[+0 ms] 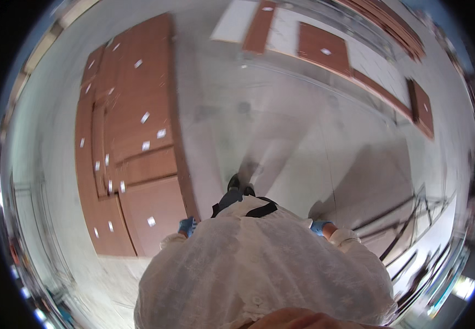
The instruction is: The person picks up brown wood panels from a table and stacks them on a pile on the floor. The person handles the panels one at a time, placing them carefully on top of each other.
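Observation:
My left hand (187, 226), in a blue glove, hangs beside my body with its fingers curled in. It is nearest to the lower right corner of a stack of brown panels (148, 215), and I see nothing in its fingers. The panels lie flat, some overlapping, with small white labels on them. My right hand (322, 227), gloved in blue too, hangs at my other side. Its fingers are mostly hidden by my white coat (259, 257). A small white bit shows at its edge, too blurred to tell whether it is held.
Ahead on the right, a long table (286, 68) bears brown panels and white sheets. A brown panel (421, 107) stands at its right end. On the lower right is a dark metal frame (407, 222) beside a white surface. Grey floor (221, 126) lies between the stack and the table.

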`<action>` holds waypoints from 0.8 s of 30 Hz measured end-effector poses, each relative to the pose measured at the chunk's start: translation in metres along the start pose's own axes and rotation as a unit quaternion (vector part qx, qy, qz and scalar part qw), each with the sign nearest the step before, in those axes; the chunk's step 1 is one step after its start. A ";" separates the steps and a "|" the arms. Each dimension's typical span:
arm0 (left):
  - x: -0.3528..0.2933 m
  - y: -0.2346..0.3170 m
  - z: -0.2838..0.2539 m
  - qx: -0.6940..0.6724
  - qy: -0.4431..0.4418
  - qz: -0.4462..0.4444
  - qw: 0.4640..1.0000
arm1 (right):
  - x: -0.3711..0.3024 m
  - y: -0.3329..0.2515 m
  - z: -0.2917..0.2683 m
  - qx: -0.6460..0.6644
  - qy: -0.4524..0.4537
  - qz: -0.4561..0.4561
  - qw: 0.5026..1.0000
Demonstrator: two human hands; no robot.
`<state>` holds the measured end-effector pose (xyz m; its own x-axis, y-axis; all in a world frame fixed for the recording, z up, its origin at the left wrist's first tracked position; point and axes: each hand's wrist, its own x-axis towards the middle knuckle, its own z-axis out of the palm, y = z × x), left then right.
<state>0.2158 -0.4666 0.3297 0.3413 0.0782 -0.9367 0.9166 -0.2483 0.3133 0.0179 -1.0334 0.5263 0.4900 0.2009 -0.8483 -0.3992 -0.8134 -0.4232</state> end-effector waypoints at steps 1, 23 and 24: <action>0.008 0.017 -0.004 0.030 -0.012 -0.002 0.999 | -0.002 0.000 0.009 0.021 0.022 0.017 0.999; 0.034 0.285 0.632 0.501 -0.465 -0.028 0.729 | -0.020 0.162 0.257 0.593 0.376 0.310 0.642; 0.024 0.270 0.667 0.516 -0.537 -0.108 0.659 | -0.039 0.179 0.251 0.599 0.393 0.322 0.619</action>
<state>0.3326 -1.1761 0.2878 -0.6254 -0.3714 -0.6863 0.1010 -0.9106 0.4008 -0.2669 -1.0500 0.4037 -0.0322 -0.6652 -0.7459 -0.7658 0.4960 -0.4093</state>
